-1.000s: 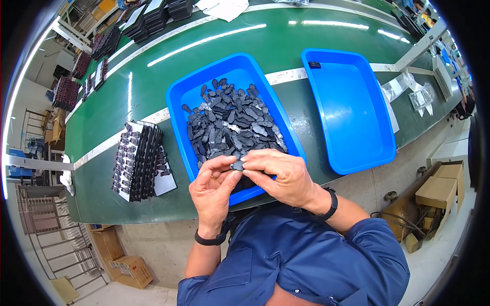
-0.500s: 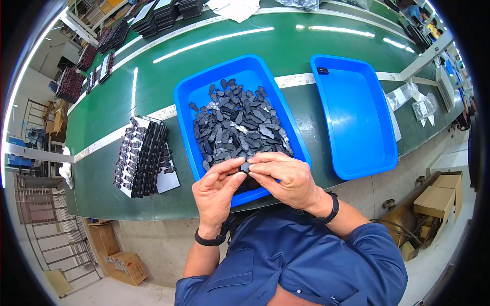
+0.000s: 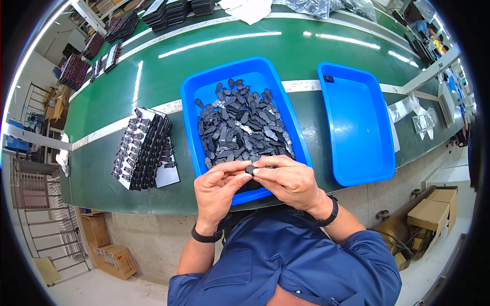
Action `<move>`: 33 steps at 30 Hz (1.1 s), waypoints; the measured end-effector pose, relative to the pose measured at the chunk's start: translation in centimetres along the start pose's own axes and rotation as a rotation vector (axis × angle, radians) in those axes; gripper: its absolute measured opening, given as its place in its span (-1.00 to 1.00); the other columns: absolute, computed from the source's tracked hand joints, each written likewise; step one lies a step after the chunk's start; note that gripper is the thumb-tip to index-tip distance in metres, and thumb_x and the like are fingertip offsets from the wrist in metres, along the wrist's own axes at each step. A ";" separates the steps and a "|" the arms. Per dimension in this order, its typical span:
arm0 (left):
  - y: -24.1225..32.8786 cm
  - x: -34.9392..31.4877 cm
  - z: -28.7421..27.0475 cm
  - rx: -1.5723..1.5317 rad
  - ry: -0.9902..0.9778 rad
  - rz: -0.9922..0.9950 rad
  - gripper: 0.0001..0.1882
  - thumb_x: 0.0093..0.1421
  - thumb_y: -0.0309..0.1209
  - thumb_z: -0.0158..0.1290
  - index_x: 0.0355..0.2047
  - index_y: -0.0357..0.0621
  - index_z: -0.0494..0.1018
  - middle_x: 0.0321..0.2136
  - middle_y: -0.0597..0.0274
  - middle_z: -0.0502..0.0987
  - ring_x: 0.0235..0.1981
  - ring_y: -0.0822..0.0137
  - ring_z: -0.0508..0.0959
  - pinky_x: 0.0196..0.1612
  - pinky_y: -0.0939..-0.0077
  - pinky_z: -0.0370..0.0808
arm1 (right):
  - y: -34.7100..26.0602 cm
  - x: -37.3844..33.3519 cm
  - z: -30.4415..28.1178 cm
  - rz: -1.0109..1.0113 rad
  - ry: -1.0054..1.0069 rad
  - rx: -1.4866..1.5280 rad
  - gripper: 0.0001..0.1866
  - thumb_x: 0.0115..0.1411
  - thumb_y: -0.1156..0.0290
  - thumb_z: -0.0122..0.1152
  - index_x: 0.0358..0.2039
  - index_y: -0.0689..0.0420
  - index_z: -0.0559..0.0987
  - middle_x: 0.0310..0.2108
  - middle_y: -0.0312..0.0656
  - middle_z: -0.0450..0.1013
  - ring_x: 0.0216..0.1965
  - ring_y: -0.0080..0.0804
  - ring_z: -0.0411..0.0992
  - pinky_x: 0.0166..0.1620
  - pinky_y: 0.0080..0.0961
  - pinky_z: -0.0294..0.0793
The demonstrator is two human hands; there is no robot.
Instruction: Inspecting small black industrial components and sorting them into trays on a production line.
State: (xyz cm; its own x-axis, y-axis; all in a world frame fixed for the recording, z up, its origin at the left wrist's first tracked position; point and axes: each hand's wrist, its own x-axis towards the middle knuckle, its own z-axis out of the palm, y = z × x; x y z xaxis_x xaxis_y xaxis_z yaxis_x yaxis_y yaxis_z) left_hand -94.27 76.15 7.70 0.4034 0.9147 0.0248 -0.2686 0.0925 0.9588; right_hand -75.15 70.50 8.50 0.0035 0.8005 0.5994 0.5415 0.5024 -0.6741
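Between my two hands, over the near end of a blue tray [image 3: 189,133], is a small flat black piece [image 3: 250,170]. My left hand [image 3: 219,189] pinches its left side with thumb and forefinger. On its right side, the fingertips of my right hand [image 3: 288,179] are closed. A heap of similar flat, dark pieces [image 3: 242,122] fills much of this tray, some with shiny bits among them. Further right stands a second blue tray [image 3: 360,130], where a few small black pieces [image 3: 328,78] lie in the far left corner.
Left of the full tray is a stack of racks with rows of black parts [image 3: 143,148] on the green table [image 3: 214,46]. Clear plastic bags [image 3: 422,121] lie at the right. More dark stacked trays [image 3: 166,18] stand at the back. Cardboard boxes [image 3: 117,259] sit on the floor.
The view has shifted slightly, so the trays and table appear a little moved. Both hands still hold the small black piece, which now appears slightly turned between the fingertips.
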 end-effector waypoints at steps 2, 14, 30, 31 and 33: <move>0.0 0.1 0.0 -0.004 -0.015 0.000 -0.71 0.18 -0.74 0.27 -0.07 -0.41 0.63 -0.10 0.02 0.69 -0.16 0.39 0.68 -0.06 0.56 0.65 | 0.0 -0.1 -0.2 0.001 -0.013 -0.012 -0.73 0.01 0.60 0.53 -0.23 0.19 0.71 -0.27 -0.07 0.65 -0.20 -0.20 0.66 -0.17 -0.40 0.68; 0.6 -0.8 1.3 -0.046 0.062 -0.017 -0.74 0.20 -0.75 0.24 -0.08 -0.42 0.64 -0.07 -0.05 0.68 -0.13 0.36 0.68 -0.05 0.54 0.65 | 0.2 -0.3 -0.1 -0.167 -0.004 -0.121 -0.70 0.06 0.62 0.48 -0.16 0.27 0.67 -0.24 -0.09 0.63 -0.12 -0.19 0.63 -0.17 -0.38 0.64; 1.4 -1.7 1.9 0.027 0.063 0.077 -0.77 0.19 -0.79 0.22 -0.12 -0.45 0.60 -0.11 0.00 0.65 -0.09 0.30 0.69 0.01 0.49 0.68 | -0.7 -0.4 0.1 -0.084 0.115 -0.055 -0.67 -0.03 0.61 0.58 -0.20 0.24 0.70 -0.26 -0.06 0.64 -0.29 -0.21 0.64 -0.25 -0.42 0.67; 1.3 -1.7 1.9 0.029 0.058 0.078 -0.77 0.19 -0.79 0.22 -0.12 -0.45 0.60 -0.11 0.00 0.65 -0.09 0.30 0.69 0.01 0.49 0.68 | -0.8 -0.5 0.2 -0.088 0.123 -0.053 -0.66 -0.03 0.61 0.58 -0.20 0.25 0.69 -0.26 -0.06 0.64 -0.30 -0.22 0.64 -0.25 -0.43 0.67; 1.1 -1.8 1.7 0.027 0.051 0.092 -0.77 0.20 -0.78 0.23 -0.12 -0.44 0.60 -0.09 -0.01 0.65 -0.10 0.30 0.69 0.00 0.49 0.68 | -0.7 -0.6 0.2 -0.081 0.129 -0.045 -0.67 -0.02 0.62 0.56 -0.20 0.26 0.68 -0.26 -0.06 0.63 -0.29 -0.21 0.64 -0.24 -0.42 0.66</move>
State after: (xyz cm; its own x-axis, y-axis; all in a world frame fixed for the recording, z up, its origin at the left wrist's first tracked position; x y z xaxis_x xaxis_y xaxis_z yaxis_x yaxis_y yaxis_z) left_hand -93.75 73.96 9.20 0.3329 0.9377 0.0996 -0.2783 -0.0033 0.9605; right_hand -75.74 69.68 8.52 0.0648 0.7077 0.7035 0.5816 0.5461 -0.6029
